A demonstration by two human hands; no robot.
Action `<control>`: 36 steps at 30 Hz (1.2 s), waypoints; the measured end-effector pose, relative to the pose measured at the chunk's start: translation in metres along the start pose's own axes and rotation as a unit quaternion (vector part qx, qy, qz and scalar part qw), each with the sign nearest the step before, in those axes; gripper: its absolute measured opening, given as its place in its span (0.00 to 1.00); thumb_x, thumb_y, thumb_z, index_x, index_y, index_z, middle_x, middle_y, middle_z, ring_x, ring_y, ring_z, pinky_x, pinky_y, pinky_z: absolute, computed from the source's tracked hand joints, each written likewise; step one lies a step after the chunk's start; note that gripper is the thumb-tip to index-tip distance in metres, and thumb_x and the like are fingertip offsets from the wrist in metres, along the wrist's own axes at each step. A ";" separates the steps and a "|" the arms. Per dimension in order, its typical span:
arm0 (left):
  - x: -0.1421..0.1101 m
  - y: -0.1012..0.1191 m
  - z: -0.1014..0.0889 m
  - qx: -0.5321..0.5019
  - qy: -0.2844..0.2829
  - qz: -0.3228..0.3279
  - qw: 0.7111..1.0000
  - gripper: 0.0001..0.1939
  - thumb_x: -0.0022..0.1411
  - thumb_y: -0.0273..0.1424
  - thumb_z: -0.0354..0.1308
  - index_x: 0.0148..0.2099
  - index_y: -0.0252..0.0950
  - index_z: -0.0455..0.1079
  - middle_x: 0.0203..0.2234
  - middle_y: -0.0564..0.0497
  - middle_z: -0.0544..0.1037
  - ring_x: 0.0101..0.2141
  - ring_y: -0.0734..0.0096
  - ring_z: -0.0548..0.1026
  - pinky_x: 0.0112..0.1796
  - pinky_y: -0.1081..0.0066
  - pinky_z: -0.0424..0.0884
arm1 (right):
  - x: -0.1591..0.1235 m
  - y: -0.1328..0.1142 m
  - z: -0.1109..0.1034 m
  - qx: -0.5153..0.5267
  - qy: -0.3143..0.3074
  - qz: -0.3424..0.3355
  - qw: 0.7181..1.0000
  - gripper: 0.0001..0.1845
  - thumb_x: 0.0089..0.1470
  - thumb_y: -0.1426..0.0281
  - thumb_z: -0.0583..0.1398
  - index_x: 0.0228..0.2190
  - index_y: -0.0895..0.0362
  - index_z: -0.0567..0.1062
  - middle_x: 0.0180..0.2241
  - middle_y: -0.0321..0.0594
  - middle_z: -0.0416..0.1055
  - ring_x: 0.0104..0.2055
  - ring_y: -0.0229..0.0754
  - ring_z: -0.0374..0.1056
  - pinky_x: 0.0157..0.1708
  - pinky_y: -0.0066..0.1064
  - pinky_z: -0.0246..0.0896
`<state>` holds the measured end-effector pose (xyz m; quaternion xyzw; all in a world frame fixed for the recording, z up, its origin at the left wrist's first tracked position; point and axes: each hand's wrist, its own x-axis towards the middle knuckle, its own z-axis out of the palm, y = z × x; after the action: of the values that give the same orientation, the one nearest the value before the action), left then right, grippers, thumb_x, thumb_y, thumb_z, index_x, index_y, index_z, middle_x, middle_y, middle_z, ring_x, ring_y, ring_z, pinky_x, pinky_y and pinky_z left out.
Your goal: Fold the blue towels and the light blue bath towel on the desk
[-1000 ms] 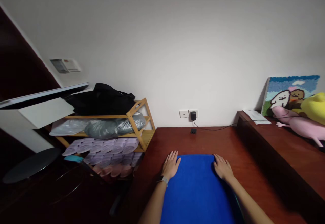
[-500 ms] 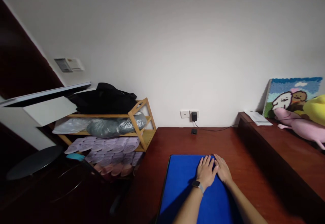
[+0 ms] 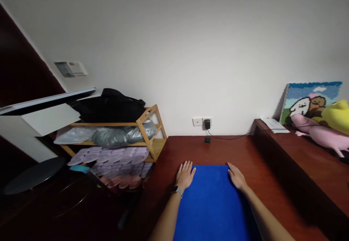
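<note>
A smooth blue cloth-like sheet (image 3: 209,201) lies flat on the reddish-brown wooden desk (image 3: 245,157). My left hand (image 3: 185,175), with a watch (image 3: 177,190) on its wrist, rests palm down over the sheet's far left corner, fingers stretched out. On the far right corner lies my right hand (image 3: 236,176), also flat, its fingers extended along the edge. Neither hand grips anything. The sheet's near end runs out of the bottom of the view.
A wooden rack (image 3: 156,139) with a black bag (image 3: 111,106) and several purple slippers (image 3: 120,156) stands left of the desk. A charger (image 3: 207,124) is plugged in at the wall. On the raised right ledge sit a pink plush toy (image 3: 319,131) and a tufted picture (image 3: 313,97).
My left hand has slid left across the blue sheet, from beside my right hand to the far left corner. My right hand has stayed at the right corner.
</note>
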<state>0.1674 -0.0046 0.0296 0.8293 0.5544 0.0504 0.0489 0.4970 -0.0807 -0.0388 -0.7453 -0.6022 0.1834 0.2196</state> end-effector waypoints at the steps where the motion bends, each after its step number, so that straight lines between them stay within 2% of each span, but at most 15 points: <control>1: 0.000 0.000 -0.003 0.000 0.001 0.002 1.000 0.34 0.75 0.46 0.31 0.72 0.34 0.56 0.70 0.43 0.59 0.70 0.57 0.53 0.68 0.52 0.47 | -0.002 -0.001 -0.004 0.000 0.000 -0.002 1.000 0.35 0.66 0.58 0.41 0.68 0.57 0.59 0.70 0.40 0.56 0.72 0.43 0.50 0.71 0.40 0.40; 4: -0.006 0.021 -0.010 -0.013 0.045 0.026 0.999 0.35 0.76 0.47 0.31 0.73 0.33 0.54 0.72 0.42 0.55 0.71 0.57 0.49 0.69 0.52 0.46 | -0.016 -0.004 -0.011 -0.005 0.038 -0.015 0.999 0.36 0.67 0.55 0.40 0.69 0.56 0.56 0.72 0.39 0.50 0.74 0.42 0.44 0.72 0.41 0.38; 7: -0.018 0.073 -0.007 -0.050 0.093 0.098 0.990 0.34 0.76 0.47 0.31 0.72 0.35 0.58 0.71 0.43 0.57 0.71 0.58 0.52 0.69 0.53 0.48 | -0.029 -0.009 -0.007 -0.019 0.066 -0.029 0.997 0.36 0.67 0.54 0.39 0.69 0.56 0.57 0.72 0.40 0.51 0.74 0.45 0.42 0.73 0.44 0.35; 10: -0.027 0.140 0.011 -0.092 0.091 0.182 0.975 0.30 0.77 0.45 0.33 0.71 0.41 0.60 0.71 0.47 0.60 0.70 0.60 0.54 0.68 0.54 0.50 | -0.033 -0.009 0.004 -0.038 0.043 -0.036 0.998 0.36 0.66 0.56 0.42 0.69 0.59 0.57 0.71 0.42 0.52 0.75 0.46 0.40 0.73 0.45 0.35; 12: -0.028 0.174 0.028 -0.114 0.074 0.186 0.973 0.29 0.76 0.46 0.35 0.72 0.44 0.58 0.70 0.47 0.60 0.70 0.59 0.55 0.68 0.52 0.51 | -0.032 -0.006 0.011 -0.044 0.034 -0.044 0.997 0.36 0.65 0.59 0.42 0.69 0.60 0.57 0.72 0.43 0.50 0.75 0.46 0.38 0.73 0.45 0.35; 14: -0.025 0.188 0.042 -0.123 0.052 0.162 0.978 0.30 0.76 0.47 0.35 0.73 0.45 0.56 0.70 0.47 0.60 0.70 0.58 0.55 0.68 0.51 0.51 | -0.030 -0.003 0.014 -0.045 0.029 -0.054 0.997 0.35 0.65 0.60 0.43 0.69 0.59 0.57 0.72 0.42 0.49 0.75 0.46 0.38 0.73 0.44 0.34; 15: -0.023 0.186 0.046 -0.120 0.044 0.148 0.981 0.31 0.75 0.48 0.35 0.73 0.45 0.56 0.71 0.47 0.59 0.70 0.58 0.54 0.68 0.51 0.51 | -0.029 -0.001 0.015 -0.043 0.030 -0.054 0.997 0.35 0.65 0.60 0.43 0.69 0.59 0.57 0.72 0.42 0.49 0.75 0.46 0.38 0.73 0.44 0.34; 18: -0.016 0.146 0.046 -0.088 0.039 0.101 0.990 0.33 0.75 0.50 0.33 0.73 0.43 0.55 0.72 0.46 0.56 0.71 0.57 0.52 0.68 0.49 0.48 | -0.029 -0.002 0.014 -0.027 0.043 -0.035 0.998 0.36 0.67 0.57 0.40 0.69 0.58 0.57 0.72 0.41 0.50 0.75 0.45 0.39 0.73 0.43 0.34; 22: -0.017 0.057 0.024 -0.022 0.033 -0.006 0.999 0.35 0.75 0.49 0.32 0.74 0.37 0.52 0.72 0.43 0.54 0.71 0.57 0.50 0.68 0.50 0.46 | -0.030 -0.009 0.008 0.020 0.048 -0.016 0.999 0.36 0.67 0.55 0.41 0.69 0.58 0.56 0.72 0.38 0.50 0.75 0.44 0.37 0.73 0.42 0.32; 25: -0.035 0.002 0.008 0.003 0.011 -0.097 0.995 0.35 0.74 0.48 0.32 0.75 0.35 0.50 0.72 0.43 0.54 0.71 0.56 0.51 0.67 0.51 0.49 | -0.028 -0.016 0.002 0.051 0.047 -0.004 0.998 0.36 0.65 0.56 0.44 0.68 0.58 0.59 0.71 0.39 0.52 0.75 0.45 0.39 0.73 0.42 0.33; 28: -0.071 -0.033 -0.003 0.008 -0.014 -0.158 0.987 0.36 0.73 0.47 0.35 0.73 0.30 0.54 0.71 0.39 0.57 0.70 0.52 0.54 0.65 0.51 0.55 | -0.032 -0.021 -0.006 0.082 0.060 0.013 0.995 0.36 0.62 0.55 0.48 0.67 0.56 0.62 0.71 0.40 0.55 0.74 0.49 0.42 0.72 0.46 0.38; 30: -0.105 -0.051 -0.006 0.010 0.011 -0.151 0.988 0.35 0.72 0.45 0.37 0.70 0.27 0.60 0.69 0.37 0.61 0.69 0.50 0.57 0.65 0.53 0.57 | -0.048 -0.018 -0.016 0.107 0.084 0.023 0.990 0.36 0.62 0.54 0.47 0.66 0.56 0.64 0.70 0.41 0.55 0.74 0.49 0.45 0.71 0.46 0.42; 32: -0.144 -0.067 -0.005 -0.008 0.068 -0.139 0.988 0.33 0.71 0.44 0.39 0.66 0.28 0.66 0.64 0.36 0.69 0.65 0.50 0.65 0.63 0.55 0.61 | -0.079 -0.007 -0.030 0.132 0.114 0.034 0.984 0.35 0.61 0.55 0.46 0.63 0.58 0.68 0.68 0.44 0.60 0.71 0.48 0.52 0.69 0.44 0.47; 34: -0.182 -0.079 -0.001 -0.064 0.109 -0.150 0.981 0.31 0.68 0.45 0.41 0.59 0.33 0.73 0.56 0.38 0.77 0.57 0.50 0.73 0.59 0.58 0.67 | -0.122 0.012 -0.045 0.154 0.135 0.052 0.977 0.34 0.59 0.55 0.45 0.55 0.59 0.76 0.61 0.49 0.70 0.64 0.49 0.64 0.65 0.42 0.57; 36: -0.217 -0.084 0.005 -0.153 0.091 -0.177 0.968 0.28 0.65 0.48 0.43 0.51 0.38 0.76 0.47 0.42 0.82 0.51 0.52 0.79 0.53 0.60 0.72 | -0.172 0.034 -0.060 0.173 0.142 0.080 0.971 0.34 0.56 0.52 0.44 0.46 0.57 0.81 0.48 0.50 0.80 0.52 0.53 0.75 0.54 0.44 0.69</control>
<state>0.0088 -0.1738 0.0068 0.6927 0.6800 0.2006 0.1322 0.5214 -0.2616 -0.0062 -0.7604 -0.4623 0.1936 0.4131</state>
